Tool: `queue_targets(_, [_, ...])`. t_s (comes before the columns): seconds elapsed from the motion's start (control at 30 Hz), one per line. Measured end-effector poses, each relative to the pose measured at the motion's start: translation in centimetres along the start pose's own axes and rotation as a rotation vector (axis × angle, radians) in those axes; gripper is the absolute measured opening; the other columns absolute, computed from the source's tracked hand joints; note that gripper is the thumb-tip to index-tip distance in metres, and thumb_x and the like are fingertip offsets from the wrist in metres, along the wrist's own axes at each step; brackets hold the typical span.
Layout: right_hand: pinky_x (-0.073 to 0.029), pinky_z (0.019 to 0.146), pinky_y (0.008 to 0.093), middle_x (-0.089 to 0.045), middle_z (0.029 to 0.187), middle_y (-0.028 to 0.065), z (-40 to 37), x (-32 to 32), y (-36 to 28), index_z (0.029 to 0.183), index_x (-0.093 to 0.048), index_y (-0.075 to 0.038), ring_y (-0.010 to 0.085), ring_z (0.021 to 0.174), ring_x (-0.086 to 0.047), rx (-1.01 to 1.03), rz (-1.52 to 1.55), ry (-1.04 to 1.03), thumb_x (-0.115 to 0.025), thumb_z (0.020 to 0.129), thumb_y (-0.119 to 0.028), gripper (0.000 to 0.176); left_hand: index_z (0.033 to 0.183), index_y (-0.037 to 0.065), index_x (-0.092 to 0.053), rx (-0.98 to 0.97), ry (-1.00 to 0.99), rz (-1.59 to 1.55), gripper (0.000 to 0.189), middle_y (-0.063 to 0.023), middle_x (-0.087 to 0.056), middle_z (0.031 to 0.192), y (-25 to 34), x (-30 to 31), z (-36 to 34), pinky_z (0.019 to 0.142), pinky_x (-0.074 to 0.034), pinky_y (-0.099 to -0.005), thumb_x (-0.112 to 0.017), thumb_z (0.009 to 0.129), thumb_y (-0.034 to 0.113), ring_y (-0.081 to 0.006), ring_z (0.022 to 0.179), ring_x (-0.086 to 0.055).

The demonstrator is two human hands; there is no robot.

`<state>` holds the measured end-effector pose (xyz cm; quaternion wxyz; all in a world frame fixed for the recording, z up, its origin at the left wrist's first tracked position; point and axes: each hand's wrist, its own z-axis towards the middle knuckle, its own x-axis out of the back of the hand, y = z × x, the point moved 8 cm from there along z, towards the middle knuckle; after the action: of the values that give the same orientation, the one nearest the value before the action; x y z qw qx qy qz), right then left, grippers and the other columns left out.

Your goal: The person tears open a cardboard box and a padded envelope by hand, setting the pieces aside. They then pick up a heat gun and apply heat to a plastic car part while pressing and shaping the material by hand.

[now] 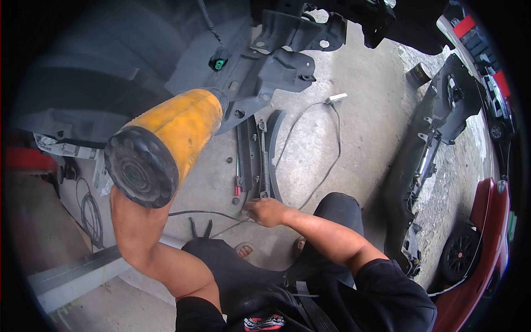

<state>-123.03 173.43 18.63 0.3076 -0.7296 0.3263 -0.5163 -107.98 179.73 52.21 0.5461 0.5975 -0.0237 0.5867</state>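
Observation:
A yellow, barrel-shaped power tool [182, 124] with a black ridged end cap fills the left foreground, its far end directed at a dark grey car underbody panel [243, 91]. Behind this tool my left hand is hidden, and only its bent arm shows, reaching up to the tool from below. My right hand [266, 212] is low over the floor with curled fingers, at the near end of some narrow black trim pieces [255, 160]. A thin cable [232, 226] runs to its fingers; what they hold I cannot make out. A red-handled screwdriver [238, 185] lies beside the trim.
A thin cord with a white block [336, 98] crosses the concrete. On the right lie a long black bumper part [415, 160] and a dark can [418, 74]. Black pliers handles [200, 228] show beside my knee. A coiled cable [90, 216] and a metal beam [83, 276] are at left.

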Motion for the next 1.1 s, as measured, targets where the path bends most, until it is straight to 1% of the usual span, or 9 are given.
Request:
queue_targets(0.07, [-0.044,0.093,0.0470,-0.064,0.107,0.0212,0.0,-0.1,0.0,0.116,-0.057,-0.003,0.0382,0.105,-0.060,0.009,-0.012,0.007,-0.048,0.095,-0.027,0.033,0.116,-0.004,-0.059,0.040,-0.105,-0.008,0.041,-0.0159,-0.066,0.109,-0.4,-0.5,-0.3,0.092,-0.047,-0.0349,-0.073,0.079,0.005,-0.0264,0.102,-0.063])
queue_targets(0.3, [-0.045,0.092,0.0472,-0.065,0.105,0.0211,0.2,-0.1,0.1,0.115,-0.057,-0.003,0.0379,0.104,-0.060,0.010,-0.018,0.021,-0.049,0.095,-0.026,0.032,0.115,-0.004,-0.059,-0.012,-0.127,0.004,0.041,-0.0160,-0.066,0.110,-0.9,-0.4,-0.8,0.092,-0.047,-0.0342,-0.075,0.078,0.005,-0.0254,0.104,-0.063])
queue_targets(0.4, [-0.045,0.092,0.0471,-0.065,0.104,0.0213,0.2,0.2,-0.3,0.115,-0.057,-0.002,0.0378,0.104,-0.060,0.006,-0.033,0.011,-0.049,0.095,-0.026,0.032,0.115,-0.004,-0.059,0.034,-0.166,-0.022,0.041,-0.0148,-0.067,0.108,-1.2,-0.6,-0.9,0.090,-0.048,-0.0336,-0.075,0.078,0.004,-0.0245,0.101,-0.064])
queue_targets(0.5, [-0.045,0.091,0.0469,-0.065,0.103,0.0213,0.3,0.1,-0.3,0.115,-0.057,-0.002,0.0378,0.103,-0.061,-0.003,-0.032,-0.002,-0.049,0.095,-0.026,0.032,0.114,-0.004,-0.059,-0.037,-0.218,-0.025,0.040,-0.0136,-0.068,0.105,-1.0,-1.2,-0.7,0.087,-0.049,-0.0327,-0.075,0.078,0.002,-0.0231,0.098,-0.065])
queue_targets(0.57, [-0.045,0.091,0.0490,-0.062,0.109,0.0227,0.4,-0.1,-0.1,0.117,-0.057,-0.002,0.0415,0.105,-0.059,-0.017,-0.014,-0.032,-0.049,0.095,-0.026,0.033,0.112,-0.005,-0.059,-0.097,-0.221,-0.043,0.039,-0.0130,-0.068,0.103,0.1,-1.5,-0.5,0.086,-0.050,-0.0320,-0.076,0.077,0.000,-0.0220,0.095,-0.065])
queue_targets(0.77, [-0.044,0.093,0.0466,-0.065,0.104,0.0218,0.7,-0.6,0.4,0.115,-0.057,-0.003,0.0379,0.104,-0.060,0.007,-0.002,0.010,-0.050,0.094,-0.026,0.032,0.114,-0.004,-0.057,-0.190,-0.206,-0.059,0.043,-0.0139,-0.067,0.108,0.1,-2.1,-0.5,0.087,-0.049,-0.0327,-0.077,0.076,-0.001,-0.0218,0.098,-0.064])
queue_targets(0.9, [-0.044,0.094,0.0463,-0.065,0.105,0.0219,0.6,-0.5,0.5,0.116,-0.057,-0.003,0.0376,0.106,-0.060,0.007,-0.011,0.005,-0.050,0.094,-0.026,0.033,0.116,-0.003,-0.056,-0.178,-0.234,-0.126,0.046,-0.0139,-0.066,0.109,0.4,-2.5,-0.5,0.087,-0.049,-0.0328,-0.077,0.076,-0.001,-0.0223,0.099,-0.063])
queue_targets(1.0, [-0.044,0.094,0.0461,-0.064,0.106,0.0219,0.4,-0.3,0.5,0.117,-0.057,-0.003,0.0374,0.107,-0.059,-0.013,-0.010,-0.006,-0.050,0.093,-0.025,0.033,0.117,-0.003,-0.056,-0.170,-0.195,-0.008,0.046,-0.0134,-0.066,0.108,0.6,-2.8,-0.3,0.088,-0.048,-0.0331,-0.076,0.076,-0.001,-0.0229,0.099,-0.064])
queue_targets(1.1, [-0.043,0.095,0.0464,-0.064,0.107,0.0219,0.2,-0.2,0.5,0.116,-0.058,-0.003,0.0377,0.107,-0.059,-0.016,-0.004,-0.014,-0.050,0.093,-0.025,0.033,0.117,-0.003,-0.056,-0.097,-0.165,-0.059,0.047,-0.0137,-0.066,0.108,1.2,-3.1,0.0,0.090,-0.048,-0.0338,-0.077,0.075,-0.001,-0.0238,0.100,-0.063])
